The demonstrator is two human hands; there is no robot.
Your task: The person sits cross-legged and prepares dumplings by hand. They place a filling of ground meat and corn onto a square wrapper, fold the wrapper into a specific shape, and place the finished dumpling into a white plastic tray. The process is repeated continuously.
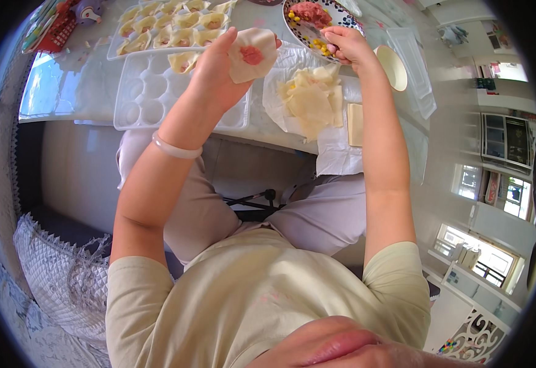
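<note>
Pale shirt (243, 276); left grip (224, 75) clasps a wrapper (250, 73) (meat (251, 55) on top); right grip (353, 48) pinches a utensil (314, 30).

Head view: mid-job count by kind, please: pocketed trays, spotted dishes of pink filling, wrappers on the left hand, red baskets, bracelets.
Pocketed trays: 2 (far tray, near tray)
Spotted dish of pink filling: 1
Wrapper on the left hand: 1
Red basket: 1
Bracelet: 1
Total: 6
</note>
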